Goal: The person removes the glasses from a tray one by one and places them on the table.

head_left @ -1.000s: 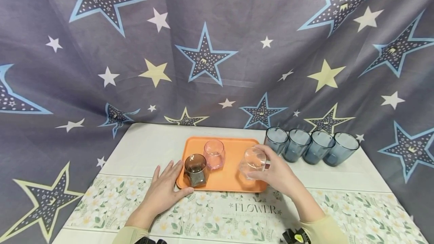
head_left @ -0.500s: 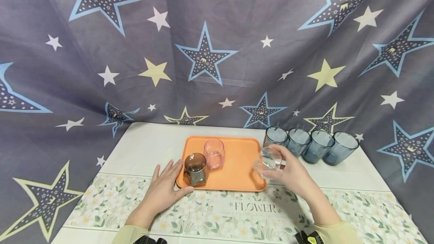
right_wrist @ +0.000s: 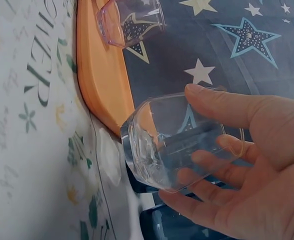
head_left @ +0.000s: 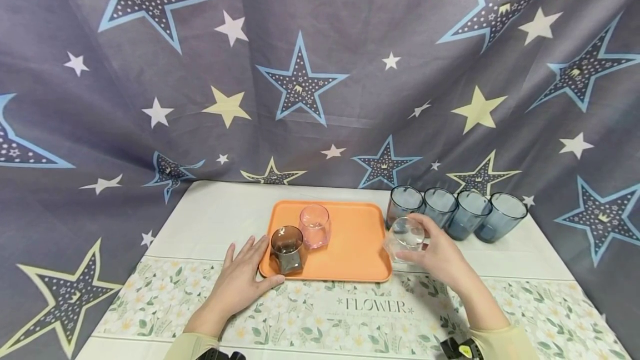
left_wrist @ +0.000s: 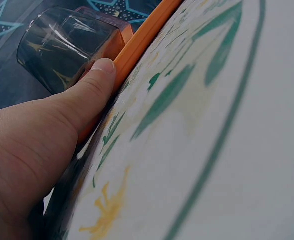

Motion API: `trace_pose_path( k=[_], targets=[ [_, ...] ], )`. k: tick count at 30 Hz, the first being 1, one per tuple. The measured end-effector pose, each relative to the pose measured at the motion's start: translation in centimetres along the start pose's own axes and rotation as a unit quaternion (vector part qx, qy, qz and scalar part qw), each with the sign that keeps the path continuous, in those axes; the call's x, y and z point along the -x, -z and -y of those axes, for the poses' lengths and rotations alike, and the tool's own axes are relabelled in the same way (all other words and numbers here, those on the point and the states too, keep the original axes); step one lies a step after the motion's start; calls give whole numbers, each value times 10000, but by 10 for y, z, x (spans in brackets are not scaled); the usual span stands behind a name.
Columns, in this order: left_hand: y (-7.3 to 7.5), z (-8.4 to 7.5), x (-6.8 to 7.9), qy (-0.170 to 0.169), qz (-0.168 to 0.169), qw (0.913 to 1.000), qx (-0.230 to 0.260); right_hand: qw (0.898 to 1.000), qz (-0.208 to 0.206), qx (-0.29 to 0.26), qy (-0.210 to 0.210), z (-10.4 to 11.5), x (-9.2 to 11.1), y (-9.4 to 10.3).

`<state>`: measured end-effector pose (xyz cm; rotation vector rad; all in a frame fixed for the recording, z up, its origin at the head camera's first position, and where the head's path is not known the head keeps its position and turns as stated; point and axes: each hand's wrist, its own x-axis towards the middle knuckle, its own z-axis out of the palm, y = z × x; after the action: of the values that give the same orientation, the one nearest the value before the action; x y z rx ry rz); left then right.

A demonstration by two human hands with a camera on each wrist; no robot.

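My right hand (head_left: 445,254) holds a clear glass (head_left: 403,240) beside the right end of an orange tray (head_left: 355,238). In the right wrist view the thumb lies on one side of the glass and the fingers wrap the other. Its base is close to the tablecloth; whether it touches is hard to tell. My left hand (head_left: 241,282) rests at the tray's front left corner, its thumb against the front rim and its fingers extended along the left side. On the tray stand a brown glass (head_left: 288,257), close to that hand, and a pink glass (head_left: 315,232) behind it.
Several blue glasses (head_left: 440,210) stand in a row at the back right, just behind the right hand. A flowered tablecloth (head_left: 320,315) covers the table. A star-patterned curtain (head_left: 300,143) hangs along the far edge.
The right hand has carried the clear glass rightward, from over the tray's right part to beyond its right edge. The left hand, the tray and the other glasses stay in place.
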<state>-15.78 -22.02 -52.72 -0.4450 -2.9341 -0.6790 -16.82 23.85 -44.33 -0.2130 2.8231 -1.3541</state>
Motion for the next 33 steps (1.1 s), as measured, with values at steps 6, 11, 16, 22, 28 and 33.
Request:
trace_pose_path(
  k=[6, 11, 16, 22, 28, 33],
  targets=[
    [-2, 1, 0, 5, -6, 10000, 48, 9999, 25, 41, -93, -4, -1, 2],
    [-3, 1, 0, 16, -10, 10000, 63, 9996, 89, 64, -248, -7, -1, 3],
    [-1, -1, 0, -1, -59, 10000, 31, 9995, 63, 156, -282, -10, -2, 2],
    [0, -1, -1, 10, -54, 10000, 29, 9994, 47, 166, -303, -13, -3, 2],
    [1, -2, -1, 28, -18, 10000, 55, 9993, 70, 104, -340, -15, -4, 2],
    [1, -2, 0, 22, -17, 10000, 43, 9991, 132, 106, -379, -15, -3, 2]
  ],
)
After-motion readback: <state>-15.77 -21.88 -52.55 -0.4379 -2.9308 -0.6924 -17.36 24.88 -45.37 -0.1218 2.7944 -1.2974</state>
